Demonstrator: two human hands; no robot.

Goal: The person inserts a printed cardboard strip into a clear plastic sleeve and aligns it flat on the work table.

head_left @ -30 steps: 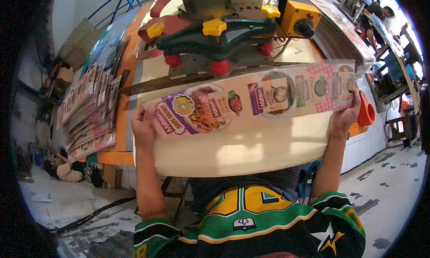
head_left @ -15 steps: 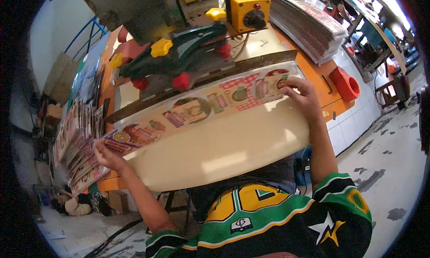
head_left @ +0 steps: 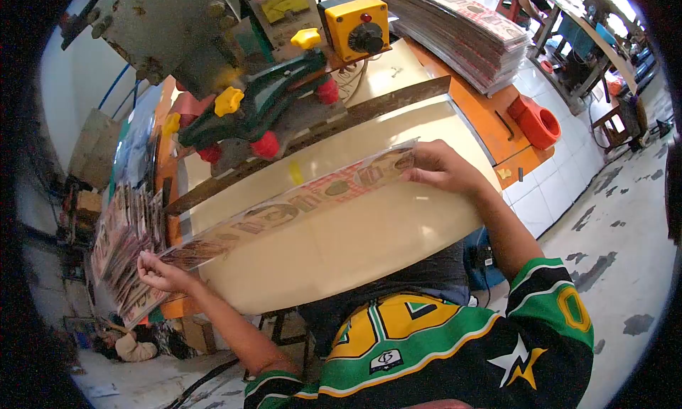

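Note:
A long, clear-looking printed strip with food pictures and red checks spans between my two hands, slightly tilted, over a cream board. My left hand pinches its left end, close to the pile of printed strips. My right hand grips the other end, thumb toward me. Beyond the strip runs a dark metal bar. Above that bar stands a machine part with a dark green arm, yellow knobs and red feet.
A yellow control box with a black dial sits behind the bar. Stacked printed sheets lie at the back right, near a red ring-shaped holder. Fanned printed strips are piled at left. A person is low at lower left.
The strip has come away from the metal bar toward me and tipped, its print now seen at a sharper angle. My right hand has shifted left and down; my left hand moved slightly down.

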